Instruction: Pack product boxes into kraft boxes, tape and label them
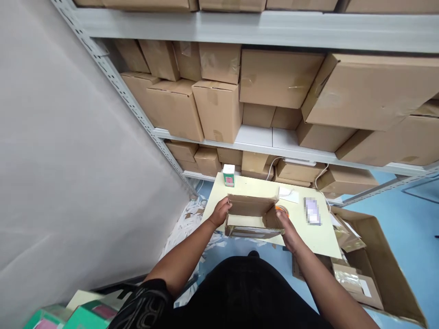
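Between my two hands is a cardboard box (pixel 255 232), its walls standing as a frame with the pale table top showing through the middle. My left hand (pixel 220 213) grips the box's left edge, fingers closed on the cardboard. At the opposite side my right hand (pixel 287 232) is closed on the right wall, near the front corner. An orange-edged tape roll (pixel 283 210) lies just behind the right hand, partly covered. A small green and white box (pixel 228 175) stands upright on the table behind the left hand.
The pale table (pixel 318 244) also bears white paper (pixel 288 194) and a blurred flat item (pixel 312 211). Shelves (pixel 274 27) packed with cartons rise behind. A large open carton (pixel 387 260) stands right, paper scraps (pixel 180 235) lie left, and green boxes (pixel 85 315) sit lower left.
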{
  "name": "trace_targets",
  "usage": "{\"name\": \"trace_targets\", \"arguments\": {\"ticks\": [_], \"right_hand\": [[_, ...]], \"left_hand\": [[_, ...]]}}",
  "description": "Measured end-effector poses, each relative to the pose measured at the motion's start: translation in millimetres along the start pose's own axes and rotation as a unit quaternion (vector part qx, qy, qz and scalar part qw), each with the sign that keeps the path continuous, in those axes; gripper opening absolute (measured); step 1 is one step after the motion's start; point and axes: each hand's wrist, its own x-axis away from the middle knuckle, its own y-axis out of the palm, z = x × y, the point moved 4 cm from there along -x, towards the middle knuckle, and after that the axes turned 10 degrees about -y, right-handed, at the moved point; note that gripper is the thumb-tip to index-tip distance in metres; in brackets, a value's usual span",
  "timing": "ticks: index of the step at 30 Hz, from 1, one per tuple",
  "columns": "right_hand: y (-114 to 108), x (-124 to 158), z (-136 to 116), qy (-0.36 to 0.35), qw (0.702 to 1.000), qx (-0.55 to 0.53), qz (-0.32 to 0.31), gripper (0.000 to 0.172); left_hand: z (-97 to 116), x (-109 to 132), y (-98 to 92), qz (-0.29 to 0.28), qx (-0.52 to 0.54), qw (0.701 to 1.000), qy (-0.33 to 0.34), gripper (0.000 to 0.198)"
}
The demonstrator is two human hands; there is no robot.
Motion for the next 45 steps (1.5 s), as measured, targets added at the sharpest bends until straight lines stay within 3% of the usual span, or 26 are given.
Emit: {"name": "trace_targets", "arguments": {"ticks": [3,5,9,14,18,21,26,29,33,36,40,45], "right_hand": [[1.2,-16.5,26.8,0.031,0.999,0.023,-0.031,0.056],[4.9,-22.8,40.5,0.005,0.998,0.066,-0.020,0.059],[15.1,-33.6,62.0,-0.018,0.992,0.126,0.016,0.052],[27.2,-59.7,68.3,-0.001,0.988,0.139,0.074,0.053],[39.0,-77.7,61.7,0.040,0.991,0.081,0.098,0.059],[46.9,-80.2,53.2,0.070,0.993,0.009,0.091,0.066],[48.9,-59.1,39.3,0.090,0.990,-0.102,0.021,0.073],[43.4,-40.9,39.9,0.097,0.990,-0.103,0.023,0.074],[38.5,-29.1,43.9,0.076,0.994,0.030,0.078,0.078],[39.9,-29.2,38.7,-0.007,0.988,0.130,0.082,0.071],[43.9,-26.9,33.2,-0.119,0.976,0.180,0.028,0.060],[45.7,-29.5,36.1,-0.134,0.963,0.230,0.035,0.053]], "left_hand": [[-9.4,-16.1,3.1,0.036,-0.139,0.989,0.036,0.025],[-15.6,-20.8,2.6,0.058,-0.214,0.974,0.055,0.027],[-23.1,-23.2,-2.9,0.075,-0.254,0.963,0.049,0.044],[-7.1,-21.9,-16.9,-0.033,-0.231,0.969,0.081,0.043],[2.2,-14.2,-35.4,-0.167,-0.306,0.930,0.115,0.071],[-4.0,-12.4,-49.1,-0.198,-0.361,0.904,0.115,0.088],[-8.1,-23.4,-53.2,-0.138,-0.346,0.914,0.162,0.047],[-6.6,-34.0,-46.5,-0.089,-0.334,0.924,0.164,0.035],[-6.2,-45.5,-36.9,-0.037,-0.336,0.931,0.135,0.027],[-6.3,-47.7,-33.4,-0.023,-0.323,0.938,0.124,0.022],[-6.1,-44.4,-31.4,-0.034,-0.322,0.940,0.106,0.022],[-2.7,-42.6,-30.9,-0.066,-0.346,0.931,0.094,0.023]]}}
